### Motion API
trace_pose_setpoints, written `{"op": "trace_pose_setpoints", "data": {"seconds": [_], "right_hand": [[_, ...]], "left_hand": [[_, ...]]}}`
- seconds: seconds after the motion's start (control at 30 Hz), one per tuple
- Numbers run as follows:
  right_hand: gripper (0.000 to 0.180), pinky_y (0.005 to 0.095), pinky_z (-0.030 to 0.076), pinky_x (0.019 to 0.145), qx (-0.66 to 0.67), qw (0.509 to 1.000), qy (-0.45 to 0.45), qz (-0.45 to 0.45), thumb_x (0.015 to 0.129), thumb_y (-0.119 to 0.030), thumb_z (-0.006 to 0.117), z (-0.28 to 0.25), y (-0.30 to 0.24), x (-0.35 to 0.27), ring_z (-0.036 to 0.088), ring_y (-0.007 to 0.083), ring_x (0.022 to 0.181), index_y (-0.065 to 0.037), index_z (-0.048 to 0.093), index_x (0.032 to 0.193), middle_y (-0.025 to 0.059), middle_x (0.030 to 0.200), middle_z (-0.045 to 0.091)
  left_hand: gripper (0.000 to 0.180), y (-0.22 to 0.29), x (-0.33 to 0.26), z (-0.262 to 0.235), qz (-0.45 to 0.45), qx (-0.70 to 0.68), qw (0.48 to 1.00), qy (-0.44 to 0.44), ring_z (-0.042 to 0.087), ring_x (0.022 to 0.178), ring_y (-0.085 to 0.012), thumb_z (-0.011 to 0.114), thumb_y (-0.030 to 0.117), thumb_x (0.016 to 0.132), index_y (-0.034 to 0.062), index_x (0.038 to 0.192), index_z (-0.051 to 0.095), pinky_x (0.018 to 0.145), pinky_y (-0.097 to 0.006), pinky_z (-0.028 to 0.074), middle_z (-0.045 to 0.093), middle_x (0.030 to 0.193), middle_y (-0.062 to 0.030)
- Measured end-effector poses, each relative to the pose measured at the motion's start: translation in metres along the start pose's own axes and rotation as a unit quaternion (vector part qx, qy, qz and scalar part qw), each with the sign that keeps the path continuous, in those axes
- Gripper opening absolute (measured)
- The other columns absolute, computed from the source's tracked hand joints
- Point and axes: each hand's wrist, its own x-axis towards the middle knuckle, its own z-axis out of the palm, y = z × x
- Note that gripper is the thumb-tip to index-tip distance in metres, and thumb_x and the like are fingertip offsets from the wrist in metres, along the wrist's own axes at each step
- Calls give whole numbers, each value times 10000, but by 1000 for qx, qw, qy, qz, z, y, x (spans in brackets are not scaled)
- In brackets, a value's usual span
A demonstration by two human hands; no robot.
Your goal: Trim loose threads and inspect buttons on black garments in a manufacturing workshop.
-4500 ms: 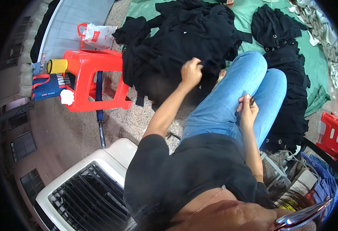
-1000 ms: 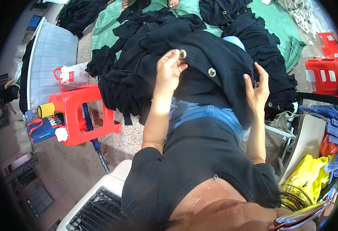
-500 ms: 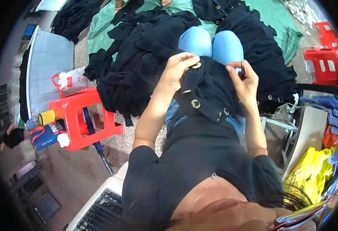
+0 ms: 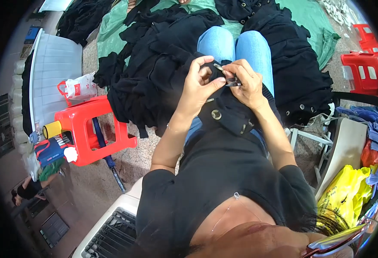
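Observation:
Across my lap lies a black knitted garment (image 4: 232, 112) with several large buttons. One button (image 4: 216, 114) faces up, and another button (image 4: 218, 67) shows edge-on between my hands. My left hand (image 4: 197, 88) is beside that edge-on button, thumb and index finger apart, with nothing plainly gripped. My right hand (image 4: 247, 84) is closed round small dark thread snips (image 4: 233, 81), whose tips point toward my left thumb. Its fingertips meet the edge-on button; whether they pinch it I cannot tell.
More black garments (image 4: 154, 64) are heaped left and right of my knees on a green sheet (image 4: 311, 30). A red stool (image 4: 90, 133) stands at left, with a blue umbrella (image 4: 107, 159) beside it. A light-coloured board (image 4: 342, 150) and yellow bag (image 4: 344, 189) are at right.
My right hand has moved left with the snips, from apart to meeting my left hand at the button. My left thumb and index finger have spread. A passer-by at far left has moved.

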Motion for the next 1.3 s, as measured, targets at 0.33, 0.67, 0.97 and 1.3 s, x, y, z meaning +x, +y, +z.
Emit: {"op": "trace_pose_setpoints", "data": {"seconds": [0.33, 0.67, 0.97, 1.3], "right_hand": [[285, 292, 509, 552, -15, 996, 61, -62, 696, 3, 735, 11, 2, -16, 641, 205, 640, -44, 646, 963, 63, 835, 622], [288, 351, 522, 665, 100, 973, -17, 207, 927, -212, 633, 2, -10, -28, 664, 305, 818, -51, 558, 1154, 140, 980, 629], [133, 334, 456, 511, 25, 981, -46, 187, 929, -190, 645, -4, -21, -24, 614, 233, 541, -59, 631, 912, 87, 674, 615], [137, 313, 437, 469, -32, 990, -36, 135, 899, -192, 682, -1, -18, -20, 597, 197, 509, -63, 650, 861, 62, 691, 635]], "left_hand": [[476, -20, -10, -6, 53, 179, 982, 23, 554, 953, -88, 710, -71, 817, 39, 1253, 555, 850, -228, 455, 602, 1056, -29], [283, -43, -8, -6, 107, 142, 978, 111, 604, 983, -91, 720, -27, 861, -31, 1124, 616, 877, -222, 490, 657, 1064, -46], [165, -38, -9, -6, 43, 92, 987, 127, 605, 849, -57, 726, 1, 865, -51, 1013, 676, 763, -200, 487, 692, 931, -25], [150, -38, -10, -7, 57, 130, 982, 123, 596, 845, -54, 699, 25, 892, -57, 1015, 678, 750, -203, 481, 692, 926, -25]]}}
